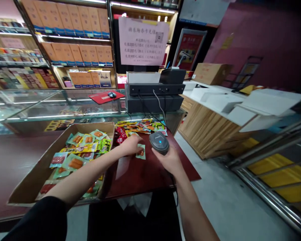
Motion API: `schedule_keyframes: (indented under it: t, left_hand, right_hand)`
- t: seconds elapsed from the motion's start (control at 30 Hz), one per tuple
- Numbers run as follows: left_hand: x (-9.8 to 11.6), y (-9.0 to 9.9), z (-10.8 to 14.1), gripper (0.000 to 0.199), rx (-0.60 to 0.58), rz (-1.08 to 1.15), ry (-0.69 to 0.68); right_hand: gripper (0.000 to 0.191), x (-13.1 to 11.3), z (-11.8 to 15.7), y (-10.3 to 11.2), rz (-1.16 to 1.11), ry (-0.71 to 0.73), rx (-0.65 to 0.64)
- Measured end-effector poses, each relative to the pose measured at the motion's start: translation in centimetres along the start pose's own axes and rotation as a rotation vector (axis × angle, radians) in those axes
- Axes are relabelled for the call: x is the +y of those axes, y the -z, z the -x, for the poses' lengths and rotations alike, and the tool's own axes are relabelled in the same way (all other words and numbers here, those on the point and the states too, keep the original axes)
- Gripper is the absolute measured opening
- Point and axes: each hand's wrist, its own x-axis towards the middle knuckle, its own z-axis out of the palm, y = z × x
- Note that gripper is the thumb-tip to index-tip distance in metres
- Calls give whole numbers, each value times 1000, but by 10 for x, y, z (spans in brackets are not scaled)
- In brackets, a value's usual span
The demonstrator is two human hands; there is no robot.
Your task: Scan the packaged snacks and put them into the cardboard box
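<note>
My right hand is wrapped around a dark grey barcode scanner with a small blue light on top. Just left of it, my left hand pinches a small clear snack packet with reddish-brown food inside, low over the dark red tabletop. Under my left forearm stands an open cardboard box, which holds several sealed snack packets in green, yellow and clear wrappers. More snack packets and a red packet lie beyond my left hand.
Behind the table is a glass display counter with a red mouse pad, a computer mouse and black cash-register equipment with trailing cables. A wood-sided counter and a metal rack stand at right.
</note>
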Motion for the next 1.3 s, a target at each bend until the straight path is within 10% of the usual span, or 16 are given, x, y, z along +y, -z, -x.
schedule_keyframes:
  t: [0.2,0.5,0.73,0.93,1.3]
  left_hand:
    - [-1,-18,23,49,-190,-263,-106]
    - [10,-18,24,26,-106,-344,-14]
    - [-15,1,12,7,339,340,276]
    - [-20,17,6,31,640,1267,391]
    - [-30,26,12,30,675,1384,433]
  right_hand:
    - [31,14,20,8,33,-32,32]
    - [28,11,27,6,6,-68,13]
    - [29,-2,30,-4,-72,-15,-10]
    - [33,-27,24,-24,-106,90,-50]
    - [34,-41,10,-38,-69,75,-100]
